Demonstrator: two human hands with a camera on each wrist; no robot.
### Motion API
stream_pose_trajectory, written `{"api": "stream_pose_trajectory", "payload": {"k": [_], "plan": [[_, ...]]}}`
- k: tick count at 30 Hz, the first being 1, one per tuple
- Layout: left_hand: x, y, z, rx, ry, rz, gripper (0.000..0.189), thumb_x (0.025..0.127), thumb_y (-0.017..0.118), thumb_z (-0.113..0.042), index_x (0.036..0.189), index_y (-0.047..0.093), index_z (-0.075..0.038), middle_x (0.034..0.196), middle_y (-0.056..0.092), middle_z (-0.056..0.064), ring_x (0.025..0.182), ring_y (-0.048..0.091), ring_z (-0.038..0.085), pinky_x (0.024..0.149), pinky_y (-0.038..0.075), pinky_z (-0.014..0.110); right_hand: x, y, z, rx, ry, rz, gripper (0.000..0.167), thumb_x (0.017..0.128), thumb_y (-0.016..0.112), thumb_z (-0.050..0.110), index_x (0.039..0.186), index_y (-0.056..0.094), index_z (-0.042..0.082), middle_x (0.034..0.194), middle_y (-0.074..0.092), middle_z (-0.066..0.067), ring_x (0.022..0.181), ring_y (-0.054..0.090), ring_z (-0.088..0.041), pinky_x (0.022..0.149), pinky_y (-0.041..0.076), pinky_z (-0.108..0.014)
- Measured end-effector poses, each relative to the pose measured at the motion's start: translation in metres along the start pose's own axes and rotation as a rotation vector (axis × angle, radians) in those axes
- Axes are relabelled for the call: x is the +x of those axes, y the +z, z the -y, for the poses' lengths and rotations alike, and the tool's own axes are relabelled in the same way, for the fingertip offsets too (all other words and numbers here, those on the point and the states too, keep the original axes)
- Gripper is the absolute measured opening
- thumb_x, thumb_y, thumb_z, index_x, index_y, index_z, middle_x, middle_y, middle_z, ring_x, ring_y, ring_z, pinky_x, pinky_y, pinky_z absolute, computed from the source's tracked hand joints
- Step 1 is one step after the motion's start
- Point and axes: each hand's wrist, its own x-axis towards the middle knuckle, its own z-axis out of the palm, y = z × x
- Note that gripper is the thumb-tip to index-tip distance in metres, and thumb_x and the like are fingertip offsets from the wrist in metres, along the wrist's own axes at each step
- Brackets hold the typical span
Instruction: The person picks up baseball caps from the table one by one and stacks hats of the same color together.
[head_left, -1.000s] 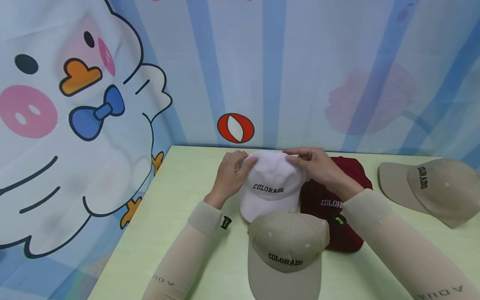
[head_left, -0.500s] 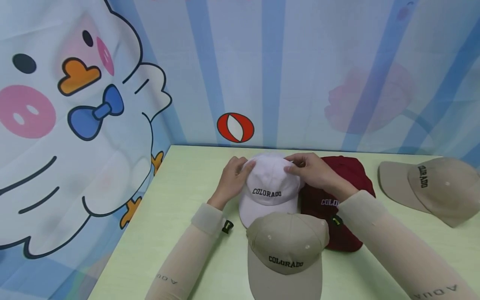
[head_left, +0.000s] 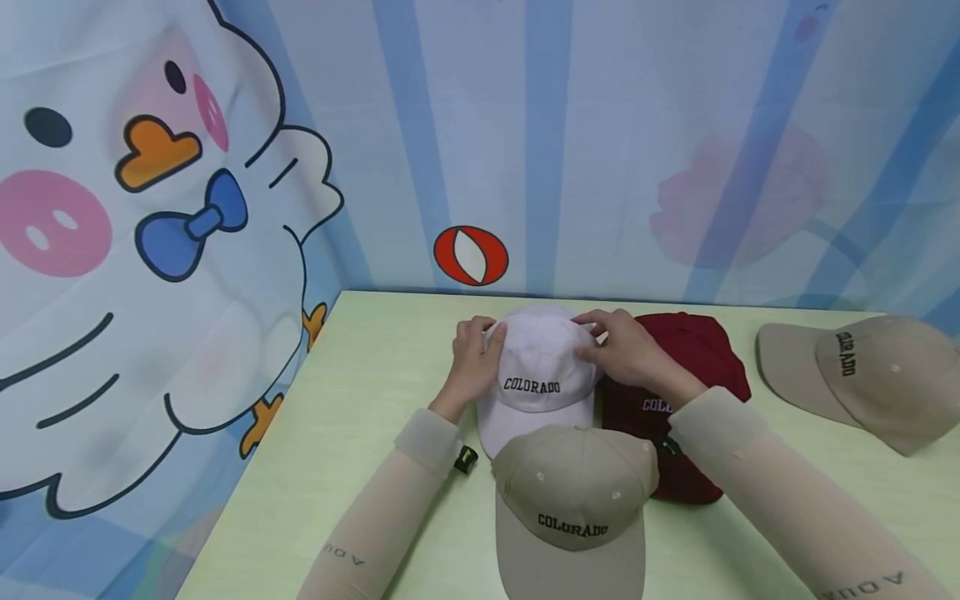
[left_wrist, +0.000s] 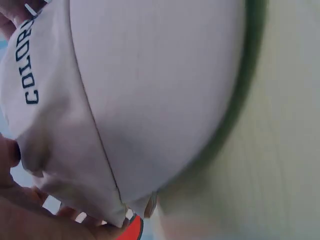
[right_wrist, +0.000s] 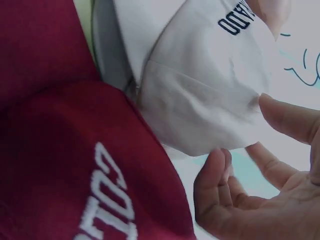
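A white baseball cap (head_left: 543,354) with black COLORADO lettering sits on the table, its brim toward me. My left hand (head_left: 476,358) holds the crown's left side; the left wrist view shows the thumb (left_wrist: 7,152) pressing the cloth and fingers along the lower edge. On the other side, my right hand (head_left: 622,346) pinches the crown, with its thumb (right_wrist: 285,117) on the cloth and fingers curled at the edge. A dark red cap (head_left: 690,350) lies under my right forearm, partly hidden. The beige cap (head_left: 573,483) in front covers part of the white brim.
Another beige cap (head_left: 892,375) lies on its side at the right end of the pale table (head_left: 300,467). Behind the table hangs a printed cloth backdrop (head_left: 600,150) with a cartoon bird (head_left: 187,308) on the left.
The white cap has come slightly toward me and left, and its crown has dropped a little. Both hands have moved with it, and my right fingers have shifted on the crown.
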Motion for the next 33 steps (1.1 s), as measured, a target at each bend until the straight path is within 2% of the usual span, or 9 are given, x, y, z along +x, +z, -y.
{"api": "stream_pose_trajectory", "payload": {"k": [4, 8, 15, 22, 33], "plan": [[-0.001, 0.005, -0.004, -0.054, -0.048, 0.02, 0.052, 0.112, 0.035, -0.044, 0.153, 0.04, -0.012, 0.157, 0.029, 0.018, 0.146, 0.033, 0.039, 0.12, 0.032, 0.058, -0.001, 0.004, -0.003, -0.013, 0.002, 0.023, 0.052, 0.101, 0.065, 0.016, 0.148, 0.05, 0.0, 0.132, 0.057, -0.028, 0.116, 0.061, -0.039, 0.094, 0.057, -0.05], [0.002, 0.007, -0.002, -0.092, -0.078, 0.054, 0.059, 0.112, 0.031, -0.047, 0.16, 0.033, -0.013, 0.163, 0.024, 0.018, 0.152, 0.032, 0.038, 0.125, 0.027, 0.056, -0.001, 0.007, -0.005, 0.005, 0.012, 0.061, 0.055, 0.103, 0.061, 0.015, 0.15, 0.044, -0.005, 0.134, 0.06, -0.029, 0.119, 0.063, -0.04, 0.099, 0.056, -0.052], [0.008, 0.009, 0.005, -0.117, -0.124, 0.092, 0.061, 0.112, 0.03, -0.049, 0.162, 0.03, -0.015, 0.166, 0.021, 0.014, 0.154, 0.031, 0.037, 0.126, 0.025, 0.054, -0.001, 0.01, -0.008, 0.02, 0.016, 0.09, 0.056, 0.104, 0.057, 0.015, 0.152, 0.04, -0.008, 0.139, 0.058, -0.031, 0.126, 0.061, -0.042, 0.104, 0.053, -0.054], [0.009, 0.008, 0.006, -0.119, -0.139, 0.117, 0.06, 0.112, 0.03, -0.049, 0.164, 0.028, -0.018, 0.169, 0.019, 0.011, 0.156, 0.029, 0.037, 0.126, 0.024, 0.056, 0.0, 0.011, -0.009, 0.032, 0.024, 0.114, 0.057, 0.104, 0.057, 0.015, 0.153, 0.039, -0.009, 0.142, 0.057, -0.031, 0.13, 0.059, -0.043, 0.107, 0.051, -0.054], [0.004, -0.001, -0.005, -0.094, -0.141, 0.114, 0.061, 0.111, 0.034, -0.049, 0.164, 0.026, -0.021, 0.17, 0.015, 0.008, 0.155, 0.03, 0.035, 0.126, 0.025, 0.055, -0.007, 0.0, -0.01, 0.056, 0.039, 0.143, 0.061, 0.105, 0.058, 0.02, 0.156, 0.037, -0.005, 0.148, 0.052, -0.031, 0.136, 0.053, -0.044, 0.112, 0.046, -0.058]]}}
